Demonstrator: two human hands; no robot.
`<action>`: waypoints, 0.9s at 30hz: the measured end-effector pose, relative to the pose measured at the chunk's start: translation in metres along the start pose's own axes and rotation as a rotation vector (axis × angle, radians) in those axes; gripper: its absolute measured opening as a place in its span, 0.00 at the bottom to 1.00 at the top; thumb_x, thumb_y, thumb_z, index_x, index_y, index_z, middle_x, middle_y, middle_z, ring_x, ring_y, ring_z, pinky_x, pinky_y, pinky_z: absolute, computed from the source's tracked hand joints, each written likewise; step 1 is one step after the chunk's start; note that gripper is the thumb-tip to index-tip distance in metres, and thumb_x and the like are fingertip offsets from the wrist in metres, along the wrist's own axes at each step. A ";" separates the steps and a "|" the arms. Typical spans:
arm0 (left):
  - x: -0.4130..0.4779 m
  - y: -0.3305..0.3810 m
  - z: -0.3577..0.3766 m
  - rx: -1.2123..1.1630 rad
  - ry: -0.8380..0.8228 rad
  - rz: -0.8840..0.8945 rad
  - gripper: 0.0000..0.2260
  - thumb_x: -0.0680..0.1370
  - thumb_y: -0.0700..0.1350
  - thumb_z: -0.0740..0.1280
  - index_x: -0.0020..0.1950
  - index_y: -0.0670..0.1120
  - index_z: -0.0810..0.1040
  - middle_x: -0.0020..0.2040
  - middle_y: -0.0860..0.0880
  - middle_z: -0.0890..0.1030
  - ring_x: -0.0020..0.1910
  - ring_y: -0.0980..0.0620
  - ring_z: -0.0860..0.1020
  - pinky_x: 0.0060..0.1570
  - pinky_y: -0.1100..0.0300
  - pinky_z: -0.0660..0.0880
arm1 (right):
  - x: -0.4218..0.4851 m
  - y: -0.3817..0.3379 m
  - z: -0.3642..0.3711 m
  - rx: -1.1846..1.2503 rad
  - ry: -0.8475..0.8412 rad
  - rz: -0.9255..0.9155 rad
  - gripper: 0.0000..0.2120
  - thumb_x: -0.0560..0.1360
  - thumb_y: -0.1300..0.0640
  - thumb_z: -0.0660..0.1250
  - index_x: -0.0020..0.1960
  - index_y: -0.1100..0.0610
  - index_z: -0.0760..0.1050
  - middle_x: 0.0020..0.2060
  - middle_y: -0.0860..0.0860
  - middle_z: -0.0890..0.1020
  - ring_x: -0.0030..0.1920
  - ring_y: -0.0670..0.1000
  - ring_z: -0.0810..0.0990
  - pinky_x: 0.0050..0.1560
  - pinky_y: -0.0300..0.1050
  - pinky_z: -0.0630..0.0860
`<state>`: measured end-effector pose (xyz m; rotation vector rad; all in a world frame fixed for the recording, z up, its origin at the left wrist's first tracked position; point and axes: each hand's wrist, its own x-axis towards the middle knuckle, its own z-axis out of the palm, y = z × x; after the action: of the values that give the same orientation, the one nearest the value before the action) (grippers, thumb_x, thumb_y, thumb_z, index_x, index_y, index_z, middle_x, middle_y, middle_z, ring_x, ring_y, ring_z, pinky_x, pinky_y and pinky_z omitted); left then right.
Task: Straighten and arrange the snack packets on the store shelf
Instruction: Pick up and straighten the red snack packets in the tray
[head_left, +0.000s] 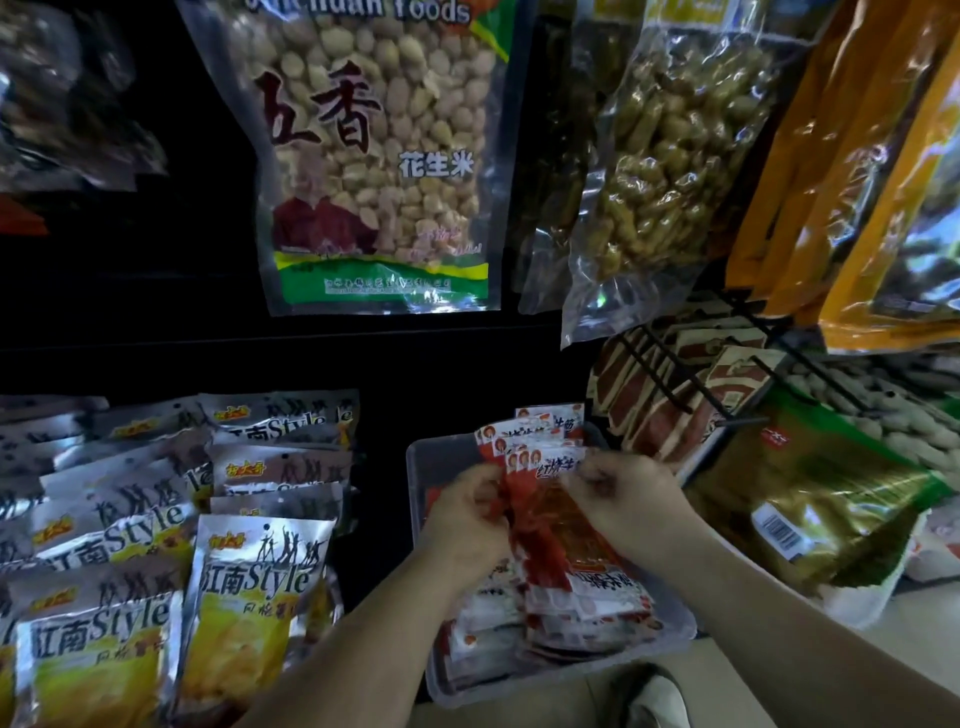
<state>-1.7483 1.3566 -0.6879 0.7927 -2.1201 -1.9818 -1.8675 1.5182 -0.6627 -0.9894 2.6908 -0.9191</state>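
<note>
Head view, looking down: both hands meet over a clear plastic tray (418, 470) on the shelf, gripping a small bundle of red snack packets (540, 501) between them. The left hand (467, 517) pinches the bundle's left edge with curled fingers, and the right hand (626, 499) clasps its right edge the same way. Holding both sides at once looks meant to square the fanned packets into one even stack before they go down. The bundle is raised just above the tray, its long axis running away from the person, white printed tops toward the back of the shelf. More red packets lie flat in the tray beneath, some apparently turned the other way (their print reads upside down). To the left, silver-and-yellow packets (254, 587) sit in overlapping rows; a hanging bag of peanuts (379, 156) fills the space above.
</note>
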 end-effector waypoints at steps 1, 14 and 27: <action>0.006 -0.005 0.002 -0.005 0.002 -0.021 0.18 0.77 0.36 0.73 0.61 0.54 0.77 0.54 0.54 0.81 0.52 0.57 0.80 0.62 0.53 0.79 | 0.001 0.006 0.006 0.021 -0.006 0.046 0.17 0.80 0.46 0.69 0.36 0.54 0.76 0.26 0.48 0.74 0.28 0.48 0.73 0.31 0.38 0.67; 0.039 -0.040 0.025 0.124 0.013 -0.146 0.23 0.78 0.30 0.64 0.48 0.61 0.77 0.54 0.52 0.82 0.55 0.51 0.81 0.47 0.66 0.74 | 0.002 0.028 0.038 -0.004 -0.437 0.155 0.11 0.83 0.48 0.64 0.59 0.48 0.83 0.53 0.51 0.85 0.54 0.52 0.82 0.59 0.52 0.78; 0.028 -0.029 0.015 0.063 0.029 -0.142 0.18 0.81 0.35 0.64 0.66 0.54 0.78 0.60 0.55 0.80 0.55 0.53 0.82 0.46 0.61 0.79 | 0.017 0.030 0.050 0.088 -0.383 0.355 0.27 0.83 0.34 0.54 0.75 0.46 0.72 0.72 0.50 0.74 0.72 0.53 0.72 0.69 0.47 0.67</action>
<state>-1.7703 1.3573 -0.7251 1.0025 -2.1755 -1.9647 -1.8814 1.5007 -0.7189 -0.5698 2.3702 -0.6880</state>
